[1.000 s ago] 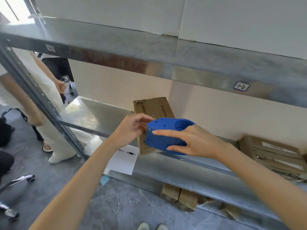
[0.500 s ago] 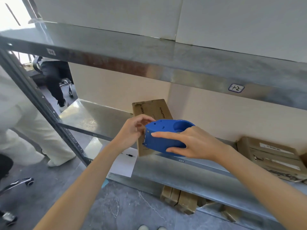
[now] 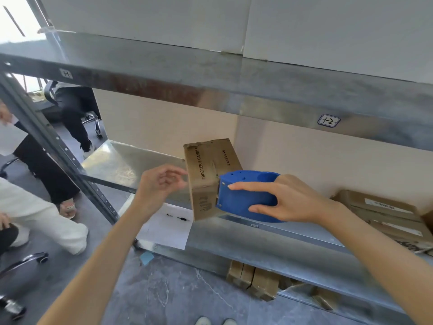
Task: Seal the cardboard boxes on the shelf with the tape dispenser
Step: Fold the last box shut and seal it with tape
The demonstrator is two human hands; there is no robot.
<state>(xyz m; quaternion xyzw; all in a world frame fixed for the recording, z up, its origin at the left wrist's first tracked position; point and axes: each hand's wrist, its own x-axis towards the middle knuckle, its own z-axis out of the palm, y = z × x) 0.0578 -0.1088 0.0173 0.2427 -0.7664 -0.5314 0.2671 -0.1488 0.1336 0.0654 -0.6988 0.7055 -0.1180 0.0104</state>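
On metal shelf [image 3: 304,250], creased cardboard box [image 3: 206,174] against rounded blue dispenser [image 3: 243,199].

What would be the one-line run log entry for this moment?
right hand: grips blue tape dispenser against cardboard box | left hand: fingers loose, beside box, holds nothing | box: on shelf

The cardboard box [image 3: 207,174] reads "ROCTER & GAMBL".

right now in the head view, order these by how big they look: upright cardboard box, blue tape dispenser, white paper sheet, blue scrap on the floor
1. upright cardboard box and blue tape dispenser: about alike, dispenser nearer, so unranked
2. white paper sheet
3. blue scrap
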